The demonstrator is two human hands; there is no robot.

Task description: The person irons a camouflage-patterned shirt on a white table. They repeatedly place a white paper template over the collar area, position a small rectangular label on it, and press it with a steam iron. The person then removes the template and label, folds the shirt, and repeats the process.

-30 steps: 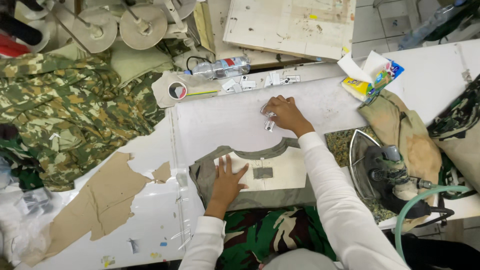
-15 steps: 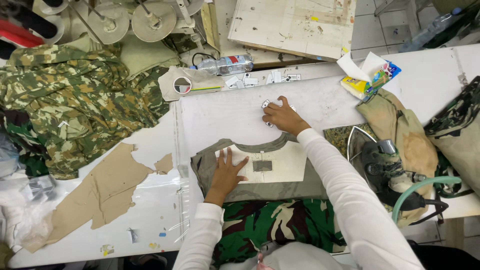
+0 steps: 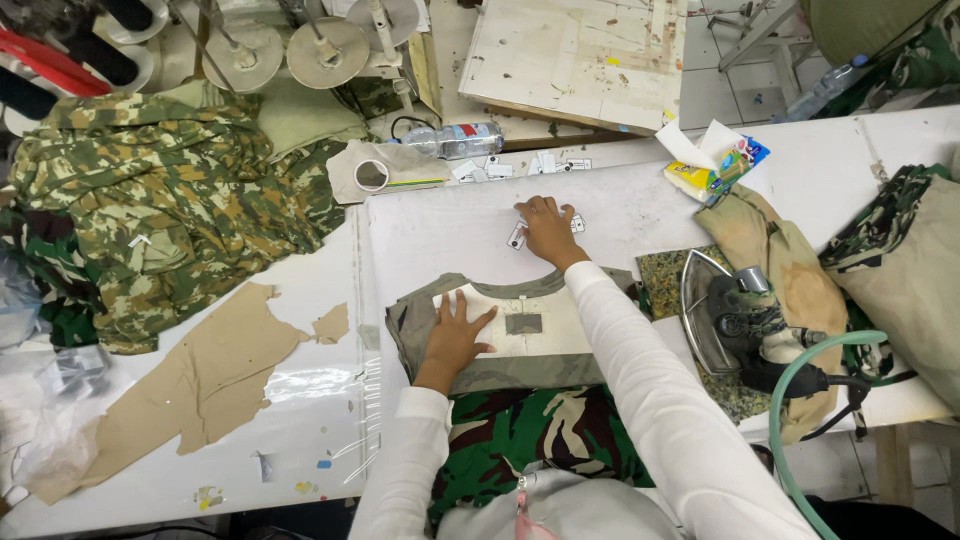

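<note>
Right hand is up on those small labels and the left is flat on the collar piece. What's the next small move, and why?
Probably pinch one small label with the right hand and bring it back to the collar piece. The fingers already rest on the loose labels lying on the white board, while the left hand presses the piece flat beside its grey patch, so it seems ready to take one.

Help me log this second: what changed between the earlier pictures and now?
Little changed. The right hand stayed on the small labels beyond the collar piece, its fingers only shifting slightly. The left hand stayed flat on that piece. The iron and bottle did not move.
</note>
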